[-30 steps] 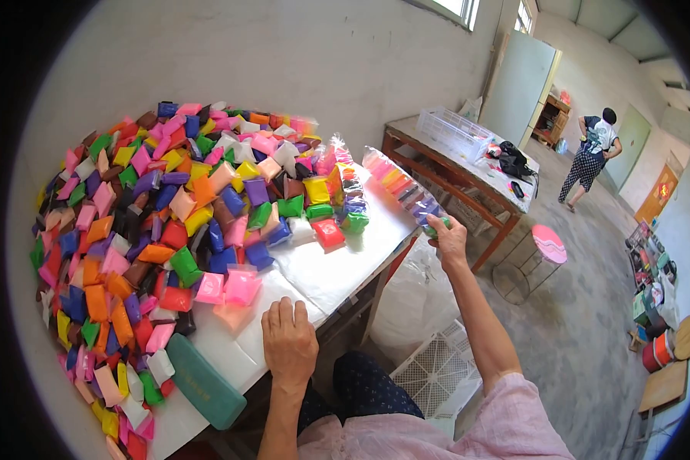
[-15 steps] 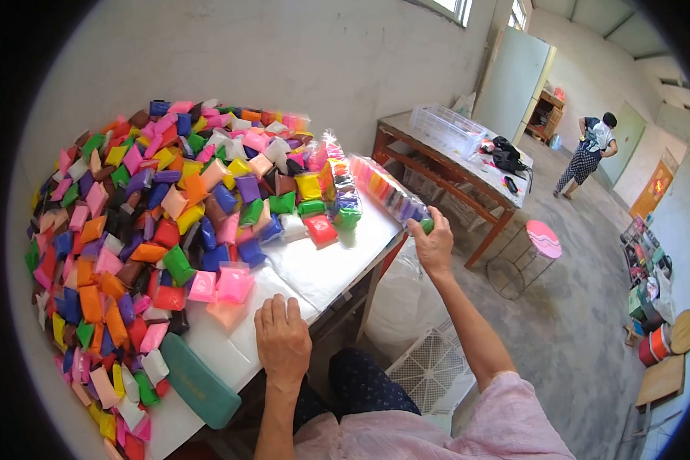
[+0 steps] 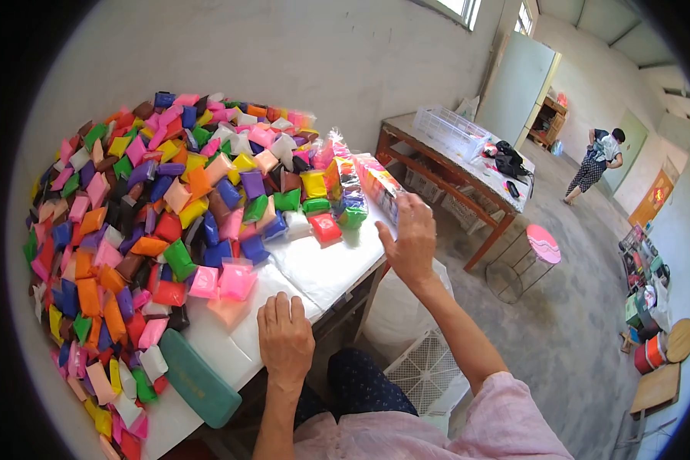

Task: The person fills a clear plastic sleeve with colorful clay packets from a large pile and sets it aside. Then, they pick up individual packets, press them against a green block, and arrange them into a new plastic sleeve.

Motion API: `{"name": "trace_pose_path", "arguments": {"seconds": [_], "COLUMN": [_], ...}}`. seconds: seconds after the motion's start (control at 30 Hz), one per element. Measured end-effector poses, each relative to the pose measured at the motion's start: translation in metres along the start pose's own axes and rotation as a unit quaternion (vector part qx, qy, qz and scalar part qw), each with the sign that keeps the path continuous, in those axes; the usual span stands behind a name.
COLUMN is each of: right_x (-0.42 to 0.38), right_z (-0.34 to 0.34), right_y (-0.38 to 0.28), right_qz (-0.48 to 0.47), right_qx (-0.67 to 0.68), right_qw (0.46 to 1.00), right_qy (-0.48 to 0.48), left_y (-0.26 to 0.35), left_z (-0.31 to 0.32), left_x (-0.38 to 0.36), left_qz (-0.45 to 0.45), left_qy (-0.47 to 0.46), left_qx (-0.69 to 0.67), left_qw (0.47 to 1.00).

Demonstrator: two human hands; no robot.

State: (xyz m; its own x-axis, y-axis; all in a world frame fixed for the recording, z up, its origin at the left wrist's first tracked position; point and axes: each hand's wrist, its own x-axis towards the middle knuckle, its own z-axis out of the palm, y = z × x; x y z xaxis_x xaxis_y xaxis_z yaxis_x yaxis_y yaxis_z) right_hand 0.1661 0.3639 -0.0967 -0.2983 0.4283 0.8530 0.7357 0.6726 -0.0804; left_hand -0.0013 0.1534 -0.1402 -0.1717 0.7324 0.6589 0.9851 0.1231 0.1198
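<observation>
Head view shows one white-covered table with two long clear packs of coloured packets side by side: the inner pack and outer pack. One right hand, thumb spread, meets the outer pack's near end, its hold impossible to tell; one left hand lies palm-down, grasping nothing visible, near one green case.
</observation>
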Motion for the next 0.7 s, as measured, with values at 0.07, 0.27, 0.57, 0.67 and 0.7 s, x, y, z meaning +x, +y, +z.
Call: {"name": "trace_pose_path", "arguments": {"seconds": [0.07,0.27,0.57,0.67,0.7], "right_x": [0.008,0.026,0.041,0.035,0.029], "right_z": [0.014,0.075,0.079,0.047,0.042], "right_y": [-0.012,-0.031,-0.011,-0.010,-0.008], "right_qz": [-0.011,0.088,0.230,0.286,0.289], "right_qx": [0.071,0.037,0.251,0.308,0.339], "right_qw": [0.997,0.991,0.938,0.903,0.892], "right_qy": [-0.019,-0.090,-0.069,-0.089,-0.076], "left_y": [-0.001,-0.001,-0.002,-0.001,-0.001], "left_z": [0.000,0.000,0.002,0.001,0.001], "left_x": [0.000,0.000,0.001,0.002,0.002], "left_qz": [0.011,0.009,0.011,0.010,0.011], "left_qy": [0.002,0.002,0.012,0.016,0.017], "left_qx": [0.017,0.016,0.019,0.021,0.020], "left_qw": [1.000,1.000,1.000,1.000,1.000]}}
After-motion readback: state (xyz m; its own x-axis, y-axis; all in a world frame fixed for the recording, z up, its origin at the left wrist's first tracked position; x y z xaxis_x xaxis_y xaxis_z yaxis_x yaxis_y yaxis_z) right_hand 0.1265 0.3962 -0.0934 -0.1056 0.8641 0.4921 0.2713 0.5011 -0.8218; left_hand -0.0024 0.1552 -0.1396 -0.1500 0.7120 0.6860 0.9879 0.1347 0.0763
